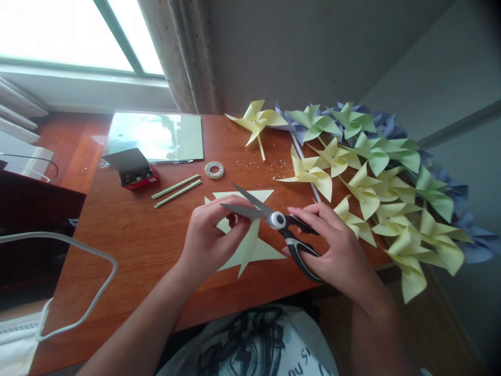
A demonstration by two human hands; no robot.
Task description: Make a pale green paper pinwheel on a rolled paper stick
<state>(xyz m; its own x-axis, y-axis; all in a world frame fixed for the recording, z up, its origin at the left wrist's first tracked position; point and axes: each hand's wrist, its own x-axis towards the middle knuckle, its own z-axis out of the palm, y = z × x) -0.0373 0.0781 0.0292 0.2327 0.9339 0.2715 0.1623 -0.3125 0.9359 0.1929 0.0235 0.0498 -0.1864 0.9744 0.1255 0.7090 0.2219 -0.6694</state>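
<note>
The right hand [336,250] is gripping a pair of scissors [282,224] by the black handles, its fingers [313,214] clenched around them, and the blades are standing open, pointing away from the fingers toward the left hand. The left hand [207,235] is pinching a pale yellow paper sheet [250,245], its fingers [230,206] closed on the sheet's edge just beneath the lower blade. The sheet is lying partly flat on the desk [129,235], cut into pointed flaps that are spreading out below and beyond the left fingers.

Past the left fingertips, farther from the person, a roll of tape [214,169] is sitting on the desk, with two pale green sticks [177,190] lying side by side just left of it. Beyond the sticks, a small red box [136,175] is standing open, touching a pale green sheet of card [156,137]. To the outside of the right fingers, a heap of finished paper pinwheels [376,177] in yellow, green and blue is covering the desk's far right corner and edge, with small shiny bits [266,167] scattered between them and the tape.
</note>
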